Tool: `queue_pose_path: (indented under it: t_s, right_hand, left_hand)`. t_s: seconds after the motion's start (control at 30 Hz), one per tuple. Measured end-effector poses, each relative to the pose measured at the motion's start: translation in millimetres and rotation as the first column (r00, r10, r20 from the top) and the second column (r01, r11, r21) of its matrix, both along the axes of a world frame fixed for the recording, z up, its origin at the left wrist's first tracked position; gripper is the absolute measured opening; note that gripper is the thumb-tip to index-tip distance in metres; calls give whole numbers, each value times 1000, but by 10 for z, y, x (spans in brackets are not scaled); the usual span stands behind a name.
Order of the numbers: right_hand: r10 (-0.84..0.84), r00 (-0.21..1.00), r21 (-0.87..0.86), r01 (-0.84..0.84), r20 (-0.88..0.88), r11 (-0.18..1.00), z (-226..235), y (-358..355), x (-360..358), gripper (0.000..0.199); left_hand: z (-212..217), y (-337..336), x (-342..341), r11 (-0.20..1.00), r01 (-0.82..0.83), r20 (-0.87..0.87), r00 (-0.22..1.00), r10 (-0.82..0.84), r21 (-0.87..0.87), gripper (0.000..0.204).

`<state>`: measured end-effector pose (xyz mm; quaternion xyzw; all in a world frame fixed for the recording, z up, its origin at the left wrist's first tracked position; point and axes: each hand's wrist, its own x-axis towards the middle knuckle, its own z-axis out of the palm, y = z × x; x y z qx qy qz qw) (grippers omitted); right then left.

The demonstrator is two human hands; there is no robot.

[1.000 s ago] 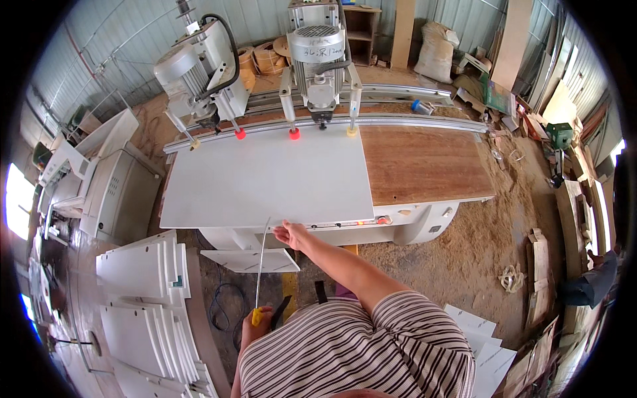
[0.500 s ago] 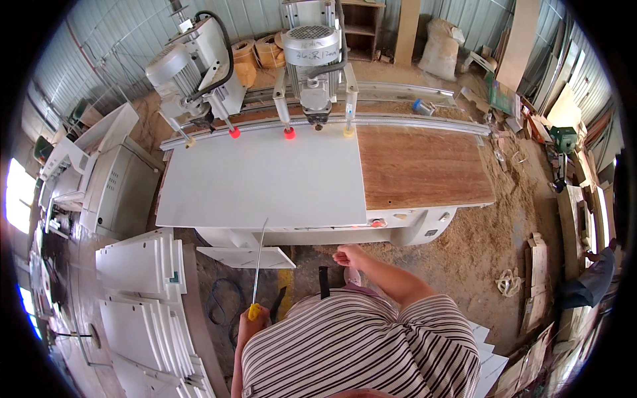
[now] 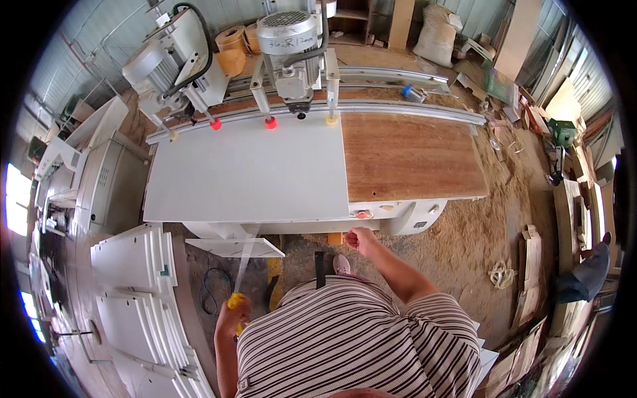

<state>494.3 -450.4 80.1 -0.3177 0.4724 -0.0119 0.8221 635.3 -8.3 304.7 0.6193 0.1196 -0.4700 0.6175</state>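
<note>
My left hand, at the lower left beside my body, is closed round the yellow handle of an air blow gun. Its long thin metal nozzle points away from me and is smeared by motion near the machine's front edge. My right hand is curled shut just in front of that edge; whatever it may hold is hidden. Beyond both hands, a large white panel lies flat on the left part of the machine table. Red and yellow-tipped posts stand at its far edge, beneath two drilling heads.
Brown wooden tabletop continues to the panel's right. A white board leans low before the machine. Stacked white panels stand at my left, near a coiled hose. Sawdust covers the floor at right; another person's arm shows at far right.
The blow gun has swung down and left with my left hand, its nozzle now blurred. My right hand has shifted slightly right and nearer the machine. The whole view has shifted a little.
</note>
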Motion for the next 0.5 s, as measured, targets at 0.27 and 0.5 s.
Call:
queue_pose_path:
  t_s: [0.27,0.5]
  right_hand:
    - [-4,996,-101,12,84,995,651,-365,291,55]
    - [68,990,12,-70,127,997,831,-349,635,42]
  left_hand:
    - [-9,-415,27,967,-88,308,951,11,239,13]
    - [-93,-701,-81,935,118,388,887,-250,334,14]
